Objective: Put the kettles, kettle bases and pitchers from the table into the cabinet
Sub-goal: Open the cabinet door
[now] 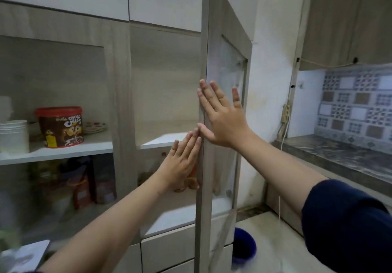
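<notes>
A tall wood-grain cabinet fills the view, and its right glass-panelled door (204,50) stands swung out toward me, edge-on. My right hand (220,115) lies flat on the outer face of that door with fingers spread. My left hand (182,158) has straight fingers whose tips touch the door's edge from the inner side. Behind the open door a white shelf (161,140) shows bare. No kettle, kettle base or pitcher is in view.
The left compartment holds a red-lidded Choco Chips tub (61,127), stacked white cups (13,136) and plates. Bags and jars crowd the lower shelf (82,188). A dark stone counter (343,158) runs along the right wall. A blue bucket (244,245) stands on the floor.
</notes>
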`<action>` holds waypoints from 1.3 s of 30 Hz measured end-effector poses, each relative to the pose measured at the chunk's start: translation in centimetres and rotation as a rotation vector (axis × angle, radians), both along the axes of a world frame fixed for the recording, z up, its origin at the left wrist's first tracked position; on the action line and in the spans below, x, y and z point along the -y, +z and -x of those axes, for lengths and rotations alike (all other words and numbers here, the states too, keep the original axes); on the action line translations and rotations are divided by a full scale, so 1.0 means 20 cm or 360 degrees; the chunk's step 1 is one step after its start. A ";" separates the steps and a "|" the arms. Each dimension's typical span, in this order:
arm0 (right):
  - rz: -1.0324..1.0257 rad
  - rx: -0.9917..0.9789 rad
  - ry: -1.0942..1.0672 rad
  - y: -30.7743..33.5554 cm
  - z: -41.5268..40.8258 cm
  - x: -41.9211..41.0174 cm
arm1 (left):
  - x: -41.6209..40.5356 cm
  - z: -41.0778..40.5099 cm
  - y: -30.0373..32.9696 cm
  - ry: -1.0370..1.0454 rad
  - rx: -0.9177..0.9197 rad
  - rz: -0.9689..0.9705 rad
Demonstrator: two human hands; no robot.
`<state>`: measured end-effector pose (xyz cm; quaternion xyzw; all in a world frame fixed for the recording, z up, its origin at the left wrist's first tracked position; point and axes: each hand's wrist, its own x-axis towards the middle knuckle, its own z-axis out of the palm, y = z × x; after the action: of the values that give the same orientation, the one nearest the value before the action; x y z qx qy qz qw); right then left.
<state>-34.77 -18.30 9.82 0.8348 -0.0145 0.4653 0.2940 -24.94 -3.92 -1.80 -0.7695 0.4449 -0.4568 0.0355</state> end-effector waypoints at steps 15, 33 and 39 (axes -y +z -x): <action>-0.0513 0.0017 -0.0207 -0.04 0.71 0.52 | 0.70 0.55 -0.06 -0.0615 -0.0017 -0.0128; -0.0575 -0.0133 -0.0849 -0.01 1.24 1.38 | 1.67 1.06 -0.04 -0.0780 -0.0151 -0.0266; -0.0615 -0.0146 -0.0955 0.02 1.32 1.83 | 2.11 1.20 -0.02 -0.0548 -0.0035 -0.0273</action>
<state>-61.15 -54.85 10.15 0.8536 -0.3334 0.3089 0.2545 -48.96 -46.15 -2.12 -0.6810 0.6078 -0.4082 0.0174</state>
